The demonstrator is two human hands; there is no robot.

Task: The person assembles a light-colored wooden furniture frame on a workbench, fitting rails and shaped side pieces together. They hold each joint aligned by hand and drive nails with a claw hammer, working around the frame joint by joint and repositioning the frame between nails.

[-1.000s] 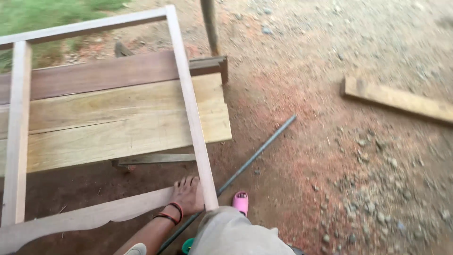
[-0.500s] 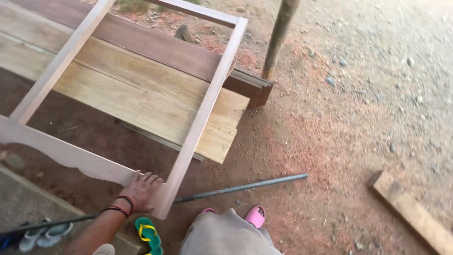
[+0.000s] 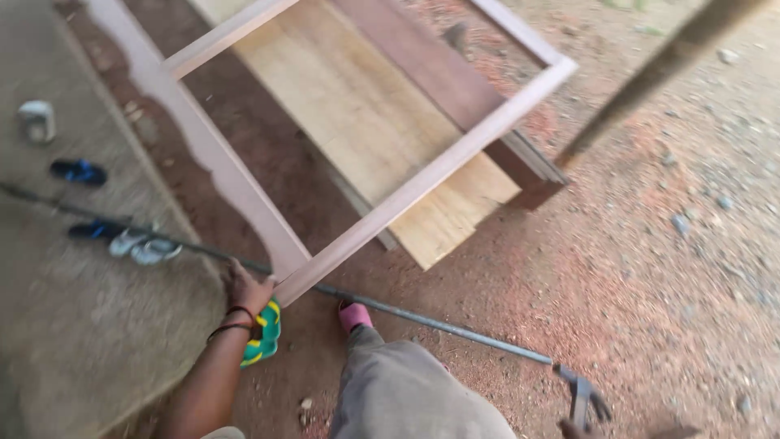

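My left hand (image 3: 244,289), with dark bands on the wrist, grips the near corner of a pale wooden frame (image 3: 422,175). One rail of the frame (image 3: 203,146) has a scalloped edge. The frame lies tilted over a stack of light planks (image 3: 366,122) and a dark plank (image 3: 439,73). A long metal bar clamp (image 3: 439,325) lies on the red dirt under that corner, its jaw (image 3: 581,398) at the lower right. A sliver of what may be my right hand (image 3: 569,429) shows at the bottom edge by the jaw. My feet wear a pink sandal (image 3: 354,315) and a green-yellow one (image 3: 262,333).
A concrete slab (image 3: 73,325) lies at the left with blue sandals (image 3: 77,171), pale sandals (image 3: 142,244) and a small white object (image 3: 36,118) on it. A wooden post (image 3: 650,73) slants across the upper right. Gravelly dirt (image 3: 691,244) spreads to the right.
The view has swung round, so the frame and planks now run from upper left to centre. My left hand stays on the frame's corner. The clamp's jaw has come into view.
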